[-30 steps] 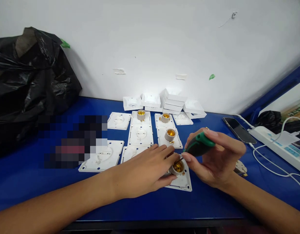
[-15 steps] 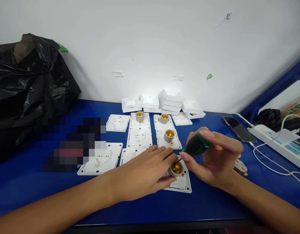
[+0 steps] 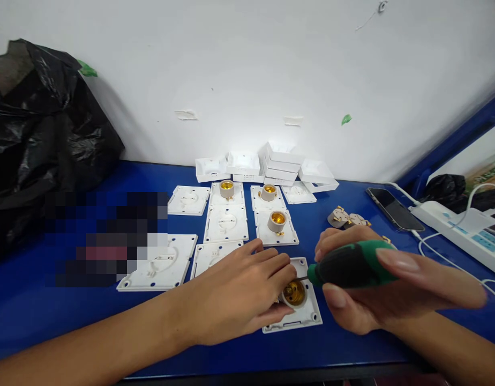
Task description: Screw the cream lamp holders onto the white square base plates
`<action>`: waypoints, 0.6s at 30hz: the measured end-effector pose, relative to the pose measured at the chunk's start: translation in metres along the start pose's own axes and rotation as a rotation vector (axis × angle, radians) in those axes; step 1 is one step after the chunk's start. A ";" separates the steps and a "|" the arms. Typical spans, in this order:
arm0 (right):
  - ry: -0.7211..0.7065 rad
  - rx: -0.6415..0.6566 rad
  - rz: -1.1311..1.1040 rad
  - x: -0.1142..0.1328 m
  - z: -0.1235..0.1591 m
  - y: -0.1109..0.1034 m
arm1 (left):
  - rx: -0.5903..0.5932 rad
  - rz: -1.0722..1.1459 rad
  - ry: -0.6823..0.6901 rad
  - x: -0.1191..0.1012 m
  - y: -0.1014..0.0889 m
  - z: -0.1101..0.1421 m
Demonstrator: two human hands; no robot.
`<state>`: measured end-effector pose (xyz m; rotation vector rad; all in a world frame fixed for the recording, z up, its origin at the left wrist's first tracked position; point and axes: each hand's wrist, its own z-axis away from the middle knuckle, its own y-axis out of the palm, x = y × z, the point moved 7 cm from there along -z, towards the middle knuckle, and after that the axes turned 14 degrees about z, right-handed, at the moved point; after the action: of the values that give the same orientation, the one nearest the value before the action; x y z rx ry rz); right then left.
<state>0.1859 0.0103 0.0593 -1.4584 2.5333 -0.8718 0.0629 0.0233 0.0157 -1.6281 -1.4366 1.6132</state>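
My left hand (image 3: 241, 292) rests palm down on a white square plate (image 3: 307, 316) near the table's front edge, its fingers curled around a grey lamp socket with a brass inside (image 3: 293, 292) that stands on the plate. My right hand (image 3: 392, 292) is closed on the handle of a green and black screwdriver (image 3: 350, 265). The screwdriver lies almost level, and its tip points left at the socket's top rim.
More white plates (image 3: 227, 222), some bearing sockets (image 3: 277, 220), lie in rows behind; white boxes (image 3: 283, 161) stack at the wall. Loose sockets (image 3: 346, 217), a phone (image 3: 390, 208) and a power strip (image 3: 468, 233) lie right. A black bag (image 3: 38, 134) fills the left.
The screwdriver handle has dropped from a steep tilt to nearly level and come closer to the camera. Two loose sockets behind my right hand are now uncovered. My left hand stays on the socket.
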 end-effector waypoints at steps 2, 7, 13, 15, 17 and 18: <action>-0.084 -0.022 -0.031 0.007 -0.005 0.000 | -0.011 0.051 -0.024 0.002 0.000 0.000; -0.079 -0.081 -0.034 0.005 -0.012 -0.001 | -0.006 0.118 -0.072 0.004 0.001 0.000; -0.060 -0.030 -0.064 0.003 -0.007 0.002 | -0.013 0.102 -0.083 0.006 0.001 0.000; -0.038 -0.071 -0.040 0.003 -0.009 -0.001 | -0.008 0.118 -0.089 0.007 0.002 0.000; -0.057 -0.119 -0.048 0.006 -0.011 -0.005 | -0.001 0.141 -0.084 0.007 0.002 0.000; -0.078 -0.121 -0.065 0.007 -0.012 -0.005 | 0.002 0.148 -0.081 0.006 0.002 0.000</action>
<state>0.1818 0.0072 0.0730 -1.5848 2.5349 -0.6663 0.0624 0.0282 0.0114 -1.7211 -1.3809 1.7805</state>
